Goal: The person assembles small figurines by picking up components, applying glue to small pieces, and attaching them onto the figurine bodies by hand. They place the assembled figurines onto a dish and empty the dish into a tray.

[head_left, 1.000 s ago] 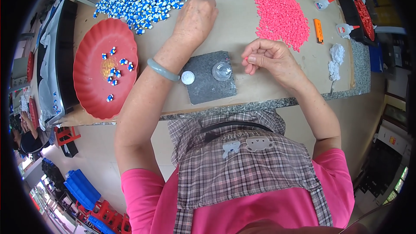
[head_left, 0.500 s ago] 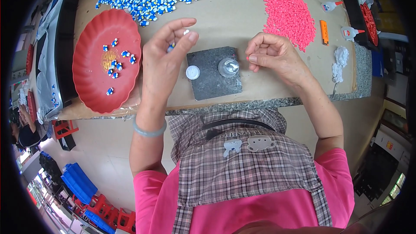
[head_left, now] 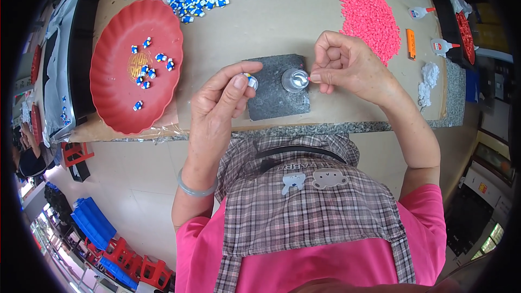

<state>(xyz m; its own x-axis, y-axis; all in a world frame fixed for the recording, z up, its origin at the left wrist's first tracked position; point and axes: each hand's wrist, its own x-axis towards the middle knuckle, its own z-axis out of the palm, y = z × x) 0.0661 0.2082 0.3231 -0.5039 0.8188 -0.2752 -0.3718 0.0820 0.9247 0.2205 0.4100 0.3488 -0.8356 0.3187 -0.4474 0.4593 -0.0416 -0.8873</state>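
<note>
- Your left hand (head_left: 218, 97) pinches a small blue-and-white piece (head_left: 251, 80) between thumb and index finger, over the left edge of the dark slab (head_left: 279, 103)
- Your right hand (head_left: 355, 69) has thumb and fingers closed on a tiny pink bit (head_left: 309, 78), just beside the right side of the small clear cup (head_left: 295, 81); you cannot tell from here whether it touches the rim
- The cup stands on the slab between your two pinches, nearer your right fingertips than your left
- The pink bit lies to the right of the blue-and-white piece, at about the same level across the table, with the cup in the gap
- The piece's long axis is too covered by your fingers to tell
- Your left hand is nearer the red plate (head_left: 111, 78), your right nearer the pink heap (head_left: 372, 19)
</note>
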